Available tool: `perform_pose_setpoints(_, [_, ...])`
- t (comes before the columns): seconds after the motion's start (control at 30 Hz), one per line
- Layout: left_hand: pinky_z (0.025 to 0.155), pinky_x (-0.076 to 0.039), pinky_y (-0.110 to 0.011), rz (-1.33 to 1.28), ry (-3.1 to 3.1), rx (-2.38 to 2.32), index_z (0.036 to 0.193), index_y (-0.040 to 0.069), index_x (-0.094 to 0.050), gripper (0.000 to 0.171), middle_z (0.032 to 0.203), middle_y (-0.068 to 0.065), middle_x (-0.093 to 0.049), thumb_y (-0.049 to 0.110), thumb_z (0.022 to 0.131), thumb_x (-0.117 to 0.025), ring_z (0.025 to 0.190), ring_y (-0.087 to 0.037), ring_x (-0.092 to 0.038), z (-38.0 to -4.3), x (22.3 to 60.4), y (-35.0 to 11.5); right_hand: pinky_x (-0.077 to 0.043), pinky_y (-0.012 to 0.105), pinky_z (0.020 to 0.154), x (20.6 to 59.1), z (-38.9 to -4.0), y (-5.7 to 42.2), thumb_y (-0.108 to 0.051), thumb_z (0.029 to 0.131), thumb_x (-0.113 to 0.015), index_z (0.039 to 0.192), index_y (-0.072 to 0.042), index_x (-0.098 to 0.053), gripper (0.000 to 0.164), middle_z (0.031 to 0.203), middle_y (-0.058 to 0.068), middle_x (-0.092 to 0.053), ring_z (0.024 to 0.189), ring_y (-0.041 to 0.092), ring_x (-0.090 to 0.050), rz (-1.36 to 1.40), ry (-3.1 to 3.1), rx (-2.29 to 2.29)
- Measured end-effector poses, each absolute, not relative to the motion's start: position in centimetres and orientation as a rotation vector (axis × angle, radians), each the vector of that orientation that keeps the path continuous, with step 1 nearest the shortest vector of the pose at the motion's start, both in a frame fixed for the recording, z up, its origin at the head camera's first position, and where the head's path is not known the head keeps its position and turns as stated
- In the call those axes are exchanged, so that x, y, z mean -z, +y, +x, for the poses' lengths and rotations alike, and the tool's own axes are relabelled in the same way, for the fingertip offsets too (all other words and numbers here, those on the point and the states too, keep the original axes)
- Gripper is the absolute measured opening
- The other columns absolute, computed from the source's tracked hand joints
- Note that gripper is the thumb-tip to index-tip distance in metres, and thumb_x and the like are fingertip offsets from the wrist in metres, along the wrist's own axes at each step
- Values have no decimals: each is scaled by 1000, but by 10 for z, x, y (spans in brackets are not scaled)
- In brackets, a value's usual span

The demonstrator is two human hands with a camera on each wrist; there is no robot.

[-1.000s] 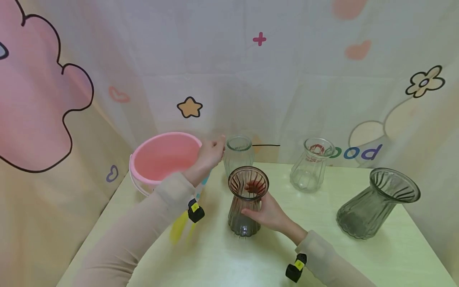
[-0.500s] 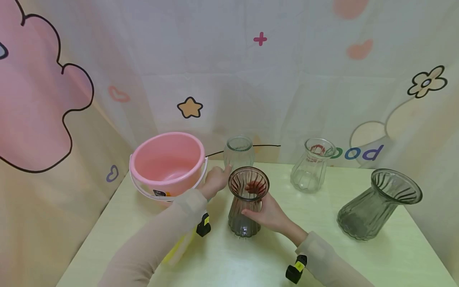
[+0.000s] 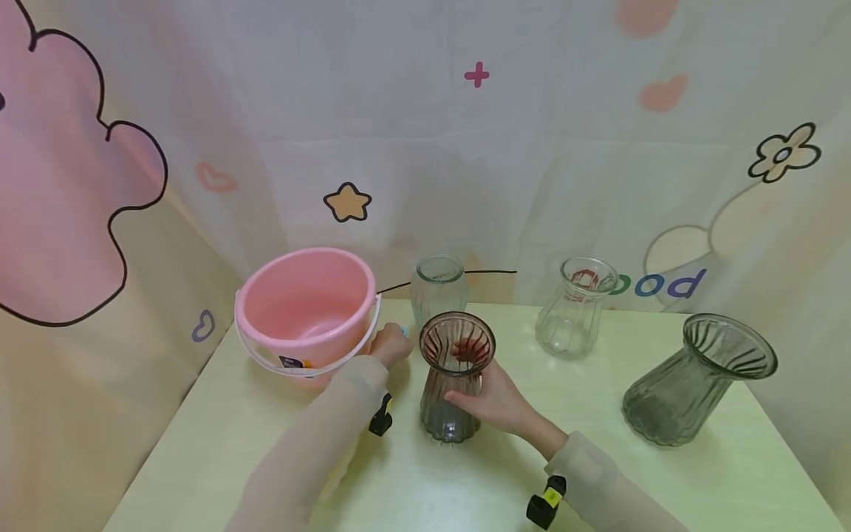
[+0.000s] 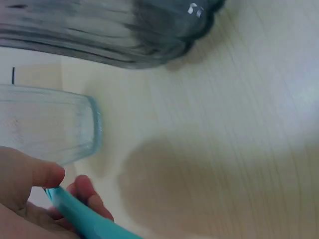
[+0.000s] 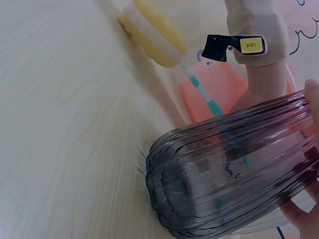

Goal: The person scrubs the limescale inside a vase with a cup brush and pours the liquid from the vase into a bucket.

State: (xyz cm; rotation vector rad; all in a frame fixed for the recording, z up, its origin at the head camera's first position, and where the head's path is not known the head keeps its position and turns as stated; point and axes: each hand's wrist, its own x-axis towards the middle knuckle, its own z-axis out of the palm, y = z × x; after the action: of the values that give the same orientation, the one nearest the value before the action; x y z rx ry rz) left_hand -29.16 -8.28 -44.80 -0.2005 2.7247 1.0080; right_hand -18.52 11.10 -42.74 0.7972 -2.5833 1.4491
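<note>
My left hand grips the teal handle of a sponge bottle brush, between the pink bucket and a grey-purple ribbed glass vase. In the right wrist view the brush's yellow sponge head points away from the vase, over the table; in the head view the left sleeve mostly hides it. The vase stands upright, and my right hand holds it round the neck, thumb in front and fingers behind. A clear glass vase stands just behind it.
The pink bucket with a white handle stands at the left back. Toward the right back is another clear vase; a dark grey fluted vase stands near the right edge of the pale table. A printed curtain hangs behind.
My left hand has come down from beside the bucket's rim to lower between bucket and vase, carrying the brush, whose yellow head is now mostly behind the sleeve. The right hand keeps its hold.
</note>
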Motion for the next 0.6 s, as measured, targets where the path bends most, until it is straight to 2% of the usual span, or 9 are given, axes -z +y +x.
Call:
perform_pose_setpoints(0.13, [48, -24, -29, -182, 2773, -856, 57, 13, -27, 26, 56, 0, -22, 1, 72, -44, 51, -16, -23, -292, 454, -87, -35, 50, 100, 445, -194, 113, -19, 76, -75, 130, -9, -38, 66, 129, 10, -50, 123, 27, -45, 790, -2569, -1487])
perform_pose_setpoints(0.23, [56, -34, -32, -189, 2827, -699, 59, 11, -38, 22, 61, -4, -40, 5, 77, -49, 58, -20, -40, -290, 454, -84, -35, 50, 100, 447, -195, 114, -22, 77, -75, 131, -12, -37, 67, 129, 8, -50, 123, 26, -45, 798, -2557, -1500])
perform_pose_setpoints(0.3, [65, -42, -37, -155, 2872, -603, 67, 6, -51, 14, 72, -10, -55, 9, 81, -50, 70, -24, -54, -290, 458, -83, -34, 50, 101, 447, -195, 114, -25, 77, -75, 132, -13, -37, 68, 129, 7, -50, 123, 26, -45, 798, -2559, -1493])
perform_pose_setpoints(0.37, [76, -45, -42, -124, 2921, -526, 83, 1, -59, 14, 89, -18, -63, 11, 84, -50, 86, -31, -60, -290, 463, -83, -34, 50, 101, 443, -193, 113, -24, 77, -74, 132, -11, -37, 68, 130, 9, -50, 124, 27, -44, 794, -2566, -1496])
perform_pose_setpoints(0.47, [82, -46, -46, -128, 2957, -510, 103, -6, -57, 25, 101, -25, -62, 12, 88, -48, 95, -37, -60, -289, 468, -81, -34, 51, 101, 429, -186, 110, -17, 78, -74, 130, -5, -38, 65, 128, 14, -50, 123, 30, -45, 789, -2576, -1504])
perform_pose_setpoints(0.6, [81, -46, -47, -179, 2986, -540, 109, -8, -51, 28, 101, -27, -58, 10, 89, -47, 92, -40, -59, -286, 471, -77, -33, 52, 101, 430, -186, 110, -13, 77, -74, 131, -2, -37, 66, 129, 17, -49, 124, 33, -44, 775, -2592, -1514])
